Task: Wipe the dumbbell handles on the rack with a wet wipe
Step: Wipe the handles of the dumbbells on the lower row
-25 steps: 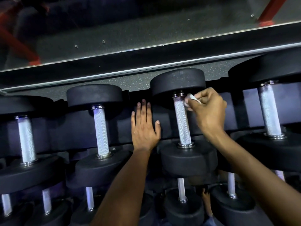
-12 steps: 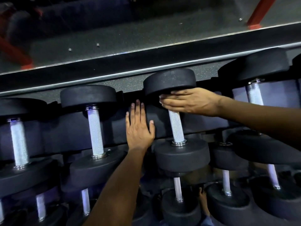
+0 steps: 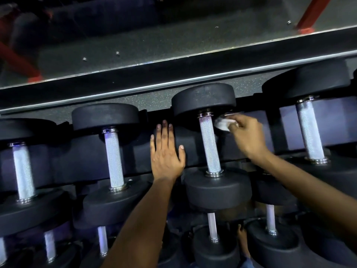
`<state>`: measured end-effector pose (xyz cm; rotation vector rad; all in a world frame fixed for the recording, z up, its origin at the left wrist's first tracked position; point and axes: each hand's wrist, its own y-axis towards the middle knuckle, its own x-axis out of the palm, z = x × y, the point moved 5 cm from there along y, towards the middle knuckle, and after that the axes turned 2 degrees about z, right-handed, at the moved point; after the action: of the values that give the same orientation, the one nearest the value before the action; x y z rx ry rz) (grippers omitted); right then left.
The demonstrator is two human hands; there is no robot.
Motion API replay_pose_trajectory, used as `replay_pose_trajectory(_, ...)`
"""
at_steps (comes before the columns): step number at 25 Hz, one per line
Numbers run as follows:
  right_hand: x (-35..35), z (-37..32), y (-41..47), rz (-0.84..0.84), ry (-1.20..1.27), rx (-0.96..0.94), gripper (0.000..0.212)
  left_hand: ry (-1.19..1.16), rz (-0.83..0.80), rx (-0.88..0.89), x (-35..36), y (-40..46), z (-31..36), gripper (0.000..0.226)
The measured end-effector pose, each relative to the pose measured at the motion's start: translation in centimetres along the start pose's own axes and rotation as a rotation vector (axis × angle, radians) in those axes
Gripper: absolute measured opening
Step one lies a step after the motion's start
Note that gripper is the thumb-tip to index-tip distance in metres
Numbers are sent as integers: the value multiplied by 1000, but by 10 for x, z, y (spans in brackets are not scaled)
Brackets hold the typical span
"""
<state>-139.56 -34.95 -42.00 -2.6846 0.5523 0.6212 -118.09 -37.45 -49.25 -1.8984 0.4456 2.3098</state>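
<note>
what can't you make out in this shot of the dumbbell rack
Head view only:
- Wet wipe: mostly bunched inside the right hand; contact with the handle unclear.
- Rack under the left hand: covered by the palm.
- Lower dumbbells: dark, cut off by the bottom edge.

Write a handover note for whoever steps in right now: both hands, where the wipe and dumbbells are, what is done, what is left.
Left hand: flat, fingers straight, resting on the rack pad between two top-row dumbbells.
Right hand: pinching the wet wipe just right of the handle of the middle dumbbell, near its upper end.
Done: cannot tell from this view which handles are already wiped.
Left: wipe down this handle, then the neighbouring handles, e.g. right handle, and the lower rows.
</note>
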Motion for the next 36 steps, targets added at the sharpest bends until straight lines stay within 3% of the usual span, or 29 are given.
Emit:
replay_pose_trajectory(2, 43, 1, 6, -325, 577, 535, 24, 0, -1, -1, 0, 0, 1, 70)
replay_pose_trajectory(3, 58, -5, 6, -424, 787, 676, 33, 4, 0, 1, 0, 0, 0, 70)
replay_pose_trajectory(5, 68, -7, 13, -459, 992, 782, 50, 7, 4, 6, 0, 0, 0, 70)
replay_pose_trajectory(8, 49, -6, 14, -465, 925, 747, 35, 9, 5, 8, 1, 1, 0, 70)
replay_pose_trajectory(12, 47, -14, 10, -406, 948, 706, 54, 12, 10, 13, 0, 1, 0, 70)
replay_pose_trajectory(13, 50, -16, 8, -410, 943, 716, 48, 13, 12, 15, 0, 1, 0, 70)
replay_pose_trajectory(15, 52, -20, 7, -335, 877, 736, 21, 16, 11, 17, 1, 1, 0, 70)
replay_pose_trajectory(19, 43, -19, 9, -61, 720, 636, 17, 17, -1, 14, 1, 3, 0, 71)
replay_pose_trajectory(22, 50, -30, 4, -167, 732, 662, 40, 18, -3, 17, 1, 0, -1, 70)
replay_pose_trajectory(26, 53, -35, 2, -24, 548, 477, 24, 2, -18, 14, 2, 2, -1, 70)
replay_pose_trajectory(29, 60, -40, 1, -142, 512, 462, 15, -3, -16, 12, 3, 1, -2, 71)
replay_pose_trajectory(31, 51, -38, 3, -166, 514, 481, 19, 1, -6, 12, 3, 1, -1, 71)
replay_pose_trajectory(34, 42, -33, 3, 35, 332, 406, 17, -17, -6, 7, 2, 1, -1, 71)
replay_pose_trajectory(36, 48, -33, 3, 13, 300, 393, 24, -12, -22, 14, 2, 3, -1, 71)
